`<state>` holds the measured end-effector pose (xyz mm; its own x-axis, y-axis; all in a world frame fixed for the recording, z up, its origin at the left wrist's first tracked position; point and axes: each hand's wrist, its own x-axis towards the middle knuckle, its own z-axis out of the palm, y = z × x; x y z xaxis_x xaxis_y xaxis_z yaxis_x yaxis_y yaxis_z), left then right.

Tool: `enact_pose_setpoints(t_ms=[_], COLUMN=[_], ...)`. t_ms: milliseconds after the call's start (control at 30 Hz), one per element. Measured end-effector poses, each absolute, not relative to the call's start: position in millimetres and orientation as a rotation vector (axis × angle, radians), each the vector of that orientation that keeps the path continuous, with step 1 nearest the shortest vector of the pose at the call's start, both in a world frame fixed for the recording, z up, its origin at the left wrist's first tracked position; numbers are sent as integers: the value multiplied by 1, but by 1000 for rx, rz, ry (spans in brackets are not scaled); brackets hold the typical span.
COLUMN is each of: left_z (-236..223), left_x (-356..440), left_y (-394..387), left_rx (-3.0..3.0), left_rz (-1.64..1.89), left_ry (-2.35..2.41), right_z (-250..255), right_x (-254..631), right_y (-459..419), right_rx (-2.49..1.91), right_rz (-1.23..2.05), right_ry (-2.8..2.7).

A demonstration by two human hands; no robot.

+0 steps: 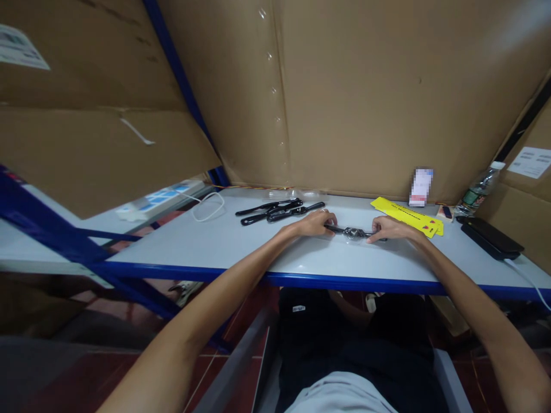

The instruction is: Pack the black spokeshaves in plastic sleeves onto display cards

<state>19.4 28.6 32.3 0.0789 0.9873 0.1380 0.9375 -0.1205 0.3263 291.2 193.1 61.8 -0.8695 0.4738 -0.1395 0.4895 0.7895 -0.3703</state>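
A black watch [355, 233] with its strap stretched out flat lies across the table in front of me, with clear plastic around it. My left hand [317, 222] pinches the left end of the strap. At the other end, the fingers of my right hand [390, 228] are closed on the strap. Several more black watch straps [275, 212] lie in a loose pile left of my left hand. Clear plastic pieces [297, 195] rest behind that pile.
Yellow printed cards [404, 215] lie behind my right hand. A phone [420, 188] leans against the cardboard wall [344, 103]. Farther right are a water bottle [480, 189] and a black case [491, 238] with a white cable. A power strip [161, 198] stands at left. The table has a blue front edge [318, 280].
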Motion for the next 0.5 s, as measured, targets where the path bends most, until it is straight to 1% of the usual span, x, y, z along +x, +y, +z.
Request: enact_pose_setpoints(t_ms=[200,367,433,500], left_z=[28,27,28,30], left_x=[22,22,22,22], left_y=[28,29,28,26], left_rx=[2206,2174,2149,2119], left_rz=[606,683,687,703], left_ry=[1994,1983,1975,2002], right_z=[55,51,51,54], right_x=[288,288,288,288], right_y=[200,199,196,190], right_rx=[715,656,648,675], right_rz=[-707,-820,-780,-618], right_ry=[3060,3017,3039,3123])
